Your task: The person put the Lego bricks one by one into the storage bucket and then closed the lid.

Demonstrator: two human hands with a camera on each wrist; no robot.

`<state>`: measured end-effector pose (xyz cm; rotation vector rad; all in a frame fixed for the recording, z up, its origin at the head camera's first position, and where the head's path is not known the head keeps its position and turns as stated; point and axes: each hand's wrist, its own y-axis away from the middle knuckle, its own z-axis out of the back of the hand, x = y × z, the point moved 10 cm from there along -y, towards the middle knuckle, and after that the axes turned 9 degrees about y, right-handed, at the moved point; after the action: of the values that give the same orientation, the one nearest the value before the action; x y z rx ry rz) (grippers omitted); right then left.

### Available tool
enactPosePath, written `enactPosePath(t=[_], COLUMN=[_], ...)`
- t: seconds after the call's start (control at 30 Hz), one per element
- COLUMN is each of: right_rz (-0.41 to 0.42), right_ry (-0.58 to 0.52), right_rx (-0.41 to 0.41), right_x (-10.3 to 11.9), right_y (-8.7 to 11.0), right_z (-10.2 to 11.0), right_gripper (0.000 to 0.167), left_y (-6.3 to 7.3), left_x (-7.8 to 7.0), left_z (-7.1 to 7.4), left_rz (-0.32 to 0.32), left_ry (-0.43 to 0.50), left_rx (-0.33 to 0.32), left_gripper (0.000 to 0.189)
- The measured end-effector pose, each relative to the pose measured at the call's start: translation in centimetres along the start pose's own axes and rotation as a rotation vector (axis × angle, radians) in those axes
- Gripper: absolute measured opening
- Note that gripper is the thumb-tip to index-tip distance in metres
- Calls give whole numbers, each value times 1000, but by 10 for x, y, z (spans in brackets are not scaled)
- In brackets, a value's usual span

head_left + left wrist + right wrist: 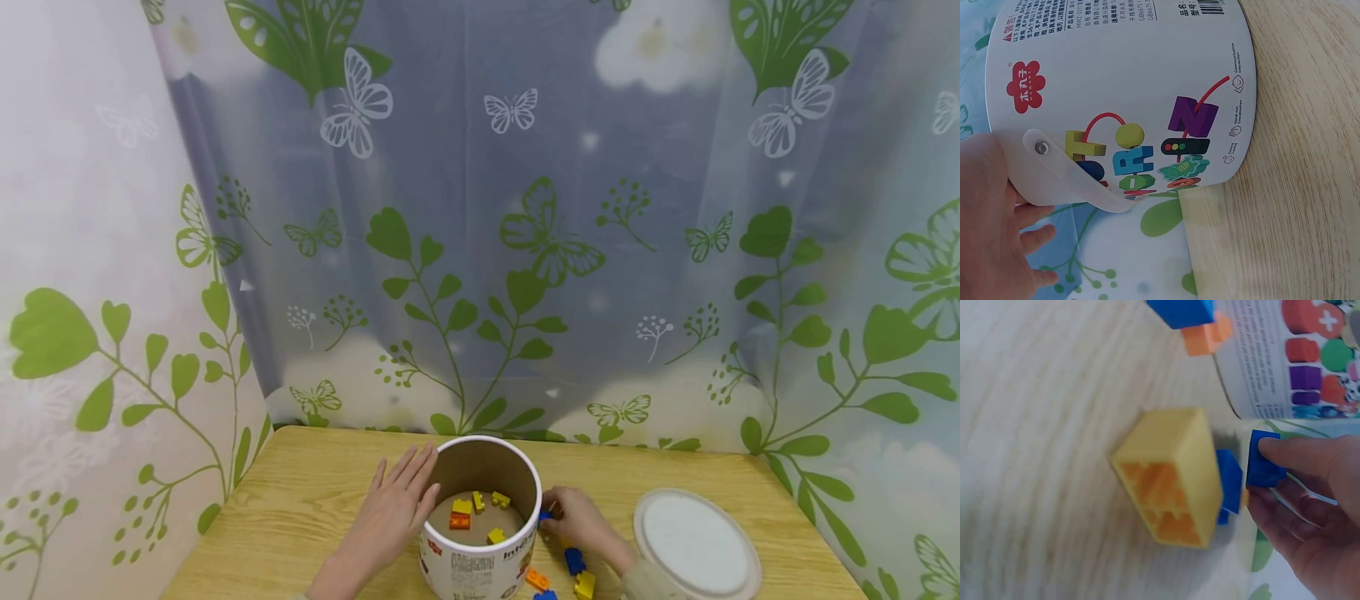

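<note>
A white round bucket (442, 562) with printed sides stands on the table, its top open. Inside lie several yellow building blocks (496, 536) and an orange block (460, 522). My left hand (393, 510) rests at the bucket's left rim with its fingers straight; the left wrist view shows it beside the white handle (1079, 178). To the right of the bucket, my right hand (579, 521) pinches a blue block (1264, 459) between thumb and fingers, low beside the bucket wall. Close to that hand in the right wrist view is a yellow block (1169, 475).
A round white lid (699, 542) lies on the table (322, 475) at the right. Between bucket and lid are a dark blue block (574, 561), another yellow block (584, 585) and an orange block (537, 578). A patterned curtain (465, 333) hangs behind the table.
</note>
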<state>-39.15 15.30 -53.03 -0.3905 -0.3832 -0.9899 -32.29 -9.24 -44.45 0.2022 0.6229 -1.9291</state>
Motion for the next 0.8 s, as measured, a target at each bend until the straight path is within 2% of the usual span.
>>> enactPosePath(t=[0.37,0.63,0.8], right_rz=[7,-43,-32], right_ry=[-46,-71,-30], right_rx=[-86,-115,-162], right_x=[3,12,22], right_y=[6,12,14], right_z=[35,66,84], right_gripper=[18,20,21], left_y=[-1,0,-1], left_x=[0,2,1], left_z=[-1,-1,-1], left_rz=[-3,-5,-5], left_ry=[3,-5,1], left_rx=[-14,-21,-17], left_gripper=[54,54,54])
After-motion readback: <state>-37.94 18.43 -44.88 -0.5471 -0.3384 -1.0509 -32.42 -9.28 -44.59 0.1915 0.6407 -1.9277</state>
